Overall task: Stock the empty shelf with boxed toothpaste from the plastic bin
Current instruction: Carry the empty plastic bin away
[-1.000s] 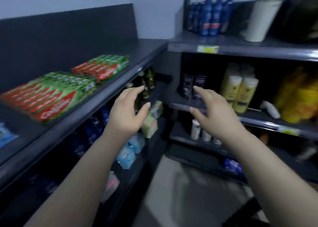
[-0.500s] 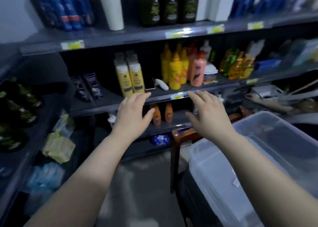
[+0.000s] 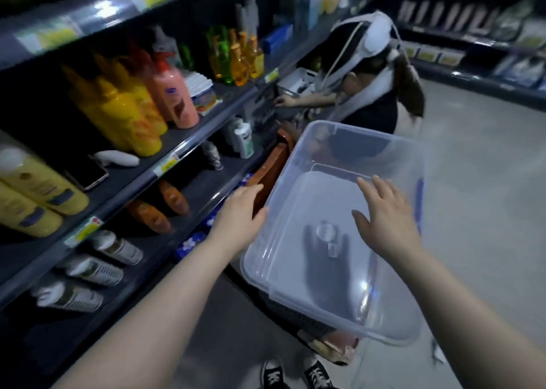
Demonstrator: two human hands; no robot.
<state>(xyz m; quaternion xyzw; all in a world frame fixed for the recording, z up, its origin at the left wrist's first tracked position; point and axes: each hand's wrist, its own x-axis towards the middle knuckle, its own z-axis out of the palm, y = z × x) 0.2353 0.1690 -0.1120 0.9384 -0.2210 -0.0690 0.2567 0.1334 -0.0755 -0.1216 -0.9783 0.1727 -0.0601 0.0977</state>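
Clear plastic bin (image 3: 354,146) sits raised beside the shelves (image 3: 206,128), within easy reach, so I hover my right hand (image 3: 384,214) spread and slack over its floor and my left hand (image 3: 239,211) loose by its rim, both grasping nothing, since I see no toothpaste inside.

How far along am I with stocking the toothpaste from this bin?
Done, it seems: the clear plastic bin shows no toothpaste boxes inside, so it looks emptied. In hand: nothing; the left hand is at the bin's left rim and the right hand is over its inside, both open. Left: the shelf being stocked is out of view, so I cannot confirm it is full.
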